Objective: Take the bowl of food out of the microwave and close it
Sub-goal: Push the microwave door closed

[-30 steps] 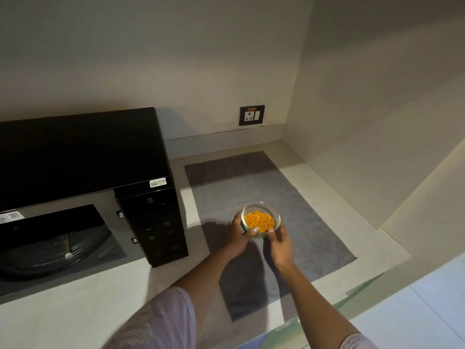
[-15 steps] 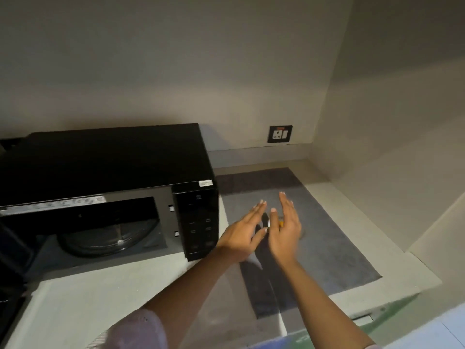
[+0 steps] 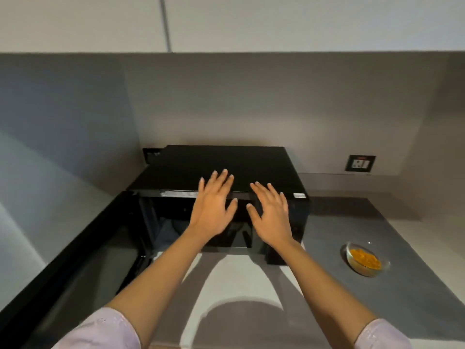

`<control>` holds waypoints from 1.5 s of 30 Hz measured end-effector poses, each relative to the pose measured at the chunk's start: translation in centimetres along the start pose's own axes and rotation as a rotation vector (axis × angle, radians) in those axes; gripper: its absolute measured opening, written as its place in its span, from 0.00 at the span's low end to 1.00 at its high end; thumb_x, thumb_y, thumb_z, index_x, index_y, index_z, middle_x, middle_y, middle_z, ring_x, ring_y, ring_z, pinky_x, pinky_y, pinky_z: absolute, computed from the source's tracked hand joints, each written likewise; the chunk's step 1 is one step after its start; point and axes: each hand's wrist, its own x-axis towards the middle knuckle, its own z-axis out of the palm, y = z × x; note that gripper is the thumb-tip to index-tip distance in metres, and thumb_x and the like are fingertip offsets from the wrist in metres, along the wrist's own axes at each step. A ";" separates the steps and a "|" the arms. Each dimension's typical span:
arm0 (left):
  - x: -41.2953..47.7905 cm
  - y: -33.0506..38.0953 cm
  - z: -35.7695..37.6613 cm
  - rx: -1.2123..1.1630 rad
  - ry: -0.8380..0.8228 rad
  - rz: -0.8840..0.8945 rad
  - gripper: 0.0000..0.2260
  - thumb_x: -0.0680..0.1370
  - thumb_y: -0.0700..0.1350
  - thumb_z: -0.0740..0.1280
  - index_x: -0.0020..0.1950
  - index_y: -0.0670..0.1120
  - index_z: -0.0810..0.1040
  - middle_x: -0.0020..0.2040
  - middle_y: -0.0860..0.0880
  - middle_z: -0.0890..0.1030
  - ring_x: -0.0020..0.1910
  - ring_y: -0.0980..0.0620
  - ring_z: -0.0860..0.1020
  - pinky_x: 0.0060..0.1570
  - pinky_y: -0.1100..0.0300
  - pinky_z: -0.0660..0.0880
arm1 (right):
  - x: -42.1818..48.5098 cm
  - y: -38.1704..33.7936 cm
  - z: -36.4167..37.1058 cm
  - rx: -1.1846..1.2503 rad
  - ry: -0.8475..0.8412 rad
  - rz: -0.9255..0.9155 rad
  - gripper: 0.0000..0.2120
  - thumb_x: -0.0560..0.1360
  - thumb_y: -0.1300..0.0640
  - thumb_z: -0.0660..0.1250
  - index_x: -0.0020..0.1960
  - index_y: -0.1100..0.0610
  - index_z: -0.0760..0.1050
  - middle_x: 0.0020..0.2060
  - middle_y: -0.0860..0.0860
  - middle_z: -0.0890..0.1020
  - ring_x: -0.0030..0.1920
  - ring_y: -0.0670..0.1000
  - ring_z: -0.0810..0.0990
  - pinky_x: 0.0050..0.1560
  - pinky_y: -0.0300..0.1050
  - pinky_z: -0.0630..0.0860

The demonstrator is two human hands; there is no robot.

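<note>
Neither grip has hold of anything: the left hand [image 3: 212, 205] and the right hand [image 3: 270, 214] are both spread flat, fingers splayed, held out in front of the microwave [image 3: 226, 167], whose mouth shows dark behind them. I can't tell whether either palm is touching it. The bowl of food [image 3: 364, 259], clear glass with something orange inside, sits well off to the right on a grey mat [image 3: 415, 285] on the tabletop [image 3: 239, 278], so taking it out looks done. What's left is the closing: the door [image 3: 75, 260] is swung wide open on the left, with no hand on it. A white sticker [image 3: 299, 195] sits at the front right corner, too small to read. A wall socket [image 3: 360, 163] is on the back wall.
</note>
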 end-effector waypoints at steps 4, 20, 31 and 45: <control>-1.7 -5.5 -3.3 0.243 -0.135 -0.244 0.32 0.80 0.56 0.59 0.79 0.46 0.53 0.81 0.43 0.52 0.80 0.42 0.47 0.76 0.40 0.44 | 1.8 -2.4 2.0 -0.111 -0.187 -0.041 0.28 0.79 0.45 0.57 0.77 0.49 0.55 0.77 0.48 0.58 0.78 0.51 0.50 0.76 0.57 0.42; -6.7 -13.4 -10.3 0.492 -0.481 -0.691 0.24 0.79 0.59 0.60 0.64 0.41 0.76 0.69 0.39 0.73 0.56 0.41 0.80 0.43 0.54 0.75 | 2.5 -4.0 3.5 -0.227 -0.283 -0.002 0.31 0.79 0.48 0.59 0.77 0.52 0.52 0.78 0.50 0.57 0.78 0.53 0.51 0.77 0.56 0.48; -6.3 -12.8 -11.6 0.220 -0.419 -0.578 0.25 0.77 0.63 0.62 0.31 0.45 0.69 0.34 0.46 0.75 0.35 0.47 0.75 0.39 0.55 0.70 | 4.4 -4.6 1.9 -0.289 -0.441 0.036 0.32 0.77 0.40 0.57 0.77 0.50 0.54 0.77 0.48 0.58 0.77 0.52 0.54 0.73 0.62 0.51; -6.8 -7.8 -5.5 0.055 -0.486 -0.319 0.29 0.80 0.65 0.42 0.80 0.56 0.46 0.81 0.53 0.42 0.79 0.48 0.38 0.75 0.40 0.34 | 5.3 -5.6 -1.2 0.120 -0.828 0.268 0.40 0.72 0.30 0.55 0.77 0.48 0.51 0.79 0.47 0.47 0.78 0.52 0.43 0.76 0.60 0.43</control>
